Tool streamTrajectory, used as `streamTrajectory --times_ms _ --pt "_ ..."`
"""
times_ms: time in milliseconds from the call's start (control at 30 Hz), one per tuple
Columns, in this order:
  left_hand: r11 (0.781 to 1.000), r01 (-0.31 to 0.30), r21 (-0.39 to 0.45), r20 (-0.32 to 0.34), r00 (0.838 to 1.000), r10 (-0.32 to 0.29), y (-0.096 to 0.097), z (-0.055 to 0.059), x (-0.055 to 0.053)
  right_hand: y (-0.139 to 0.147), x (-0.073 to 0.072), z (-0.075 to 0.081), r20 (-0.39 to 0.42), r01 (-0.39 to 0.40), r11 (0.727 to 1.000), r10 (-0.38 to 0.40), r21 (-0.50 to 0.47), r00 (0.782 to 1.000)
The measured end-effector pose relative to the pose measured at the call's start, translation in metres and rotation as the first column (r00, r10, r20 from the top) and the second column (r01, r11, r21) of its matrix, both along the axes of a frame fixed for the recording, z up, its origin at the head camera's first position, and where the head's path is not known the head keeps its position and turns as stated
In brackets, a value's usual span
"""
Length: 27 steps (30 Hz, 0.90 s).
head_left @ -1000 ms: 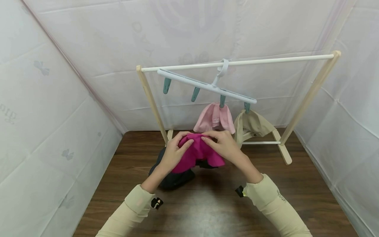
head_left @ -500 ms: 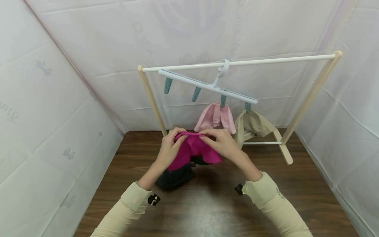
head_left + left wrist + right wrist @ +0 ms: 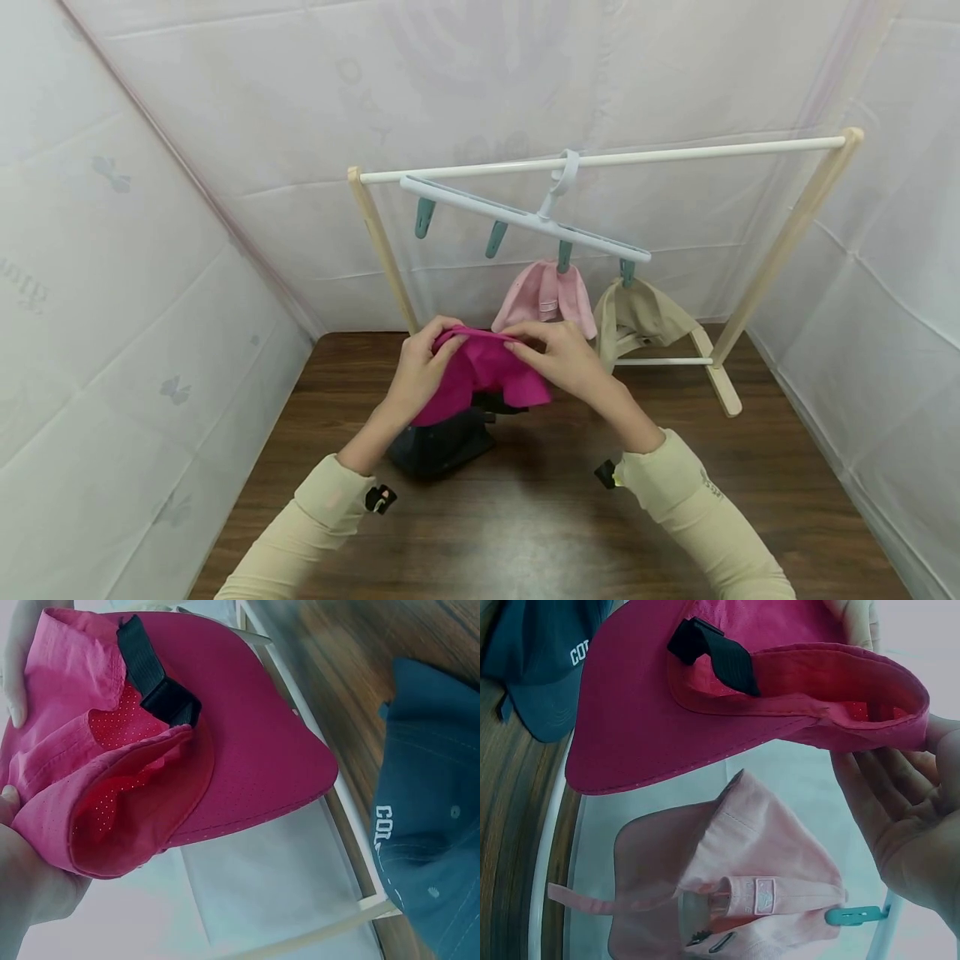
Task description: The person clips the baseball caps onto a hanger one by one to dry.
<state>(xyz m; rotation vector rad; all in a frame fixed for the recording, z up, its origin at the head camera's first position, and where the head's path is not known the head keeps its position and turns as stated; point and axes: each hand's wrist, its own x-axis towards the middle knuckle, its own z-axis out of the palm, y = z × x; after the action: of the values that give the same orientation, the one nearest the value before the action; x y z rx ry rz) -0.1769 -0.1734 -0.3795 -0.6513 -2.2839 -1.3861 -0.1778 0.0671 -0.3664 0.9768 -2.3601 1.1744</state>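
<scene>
Between both hands hangs a magenta baseball cap [image 3: 480, 367], held in the air in front of the drying rack. My left hand [image 3: 415, 371] pinches the fabric at its left, and my right hand [image 3: 566, 358] pinches the right end of the same upper edge. In the left wrist view the cap's brim [image 3: 262, 742] points away from the hands, and a black strap with a buckle [image 3: 172, 702] dangles across it. The right wrist view shows the right fingers [image 3: 900, 780] under the cap's sweatband side. Two left clips [image 3: 424, 218] of the hanger [image 3: 517, 212] carry nothing.
A pink cap [image 3: 543, 300] and a beige cap [image 3: 648, 312] hang from the hanger's right clips. On the wooden table [image 3: 540, 508], a dark navy cap [image 3: 442, 446] lies below the left hand. The rack's white rod [image 3: 697, 154] runs across the back, near the curtain.
Both hands have shifted the magenta cap a little left and up, the left hand moving more. Its upper edge is now stretched wider between them, and more of the navy cap shows.
</scene>
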Motion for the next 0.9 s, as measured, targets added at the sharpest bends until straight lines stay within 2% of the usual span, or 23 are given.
streamTrajectory --times_ms 200,533,900 --pt "1.0 0.002 -0.007 -0.03 1.0 -0.002 -0.004 0.001 -0.003 -0.001 -0.001 0.003 0.017 0.022 1.0 -0.023 0.02 1.0" --pt "0.999 -0.014 -0.033 -0.062 0.998 0.011 -0.01 0.007 -0.004 -0.006 -0.003 0.003 0.022 -0.001 1.0 0.001 -0.026 1.0" --pt "0.999 -0.029 -0.034 0.0 1.0 0.029 -0.015 0.01 -0.001 -0.013 -0.007 0.001 0.0 0.026 0.995 -0.026 -0.097 1.0"
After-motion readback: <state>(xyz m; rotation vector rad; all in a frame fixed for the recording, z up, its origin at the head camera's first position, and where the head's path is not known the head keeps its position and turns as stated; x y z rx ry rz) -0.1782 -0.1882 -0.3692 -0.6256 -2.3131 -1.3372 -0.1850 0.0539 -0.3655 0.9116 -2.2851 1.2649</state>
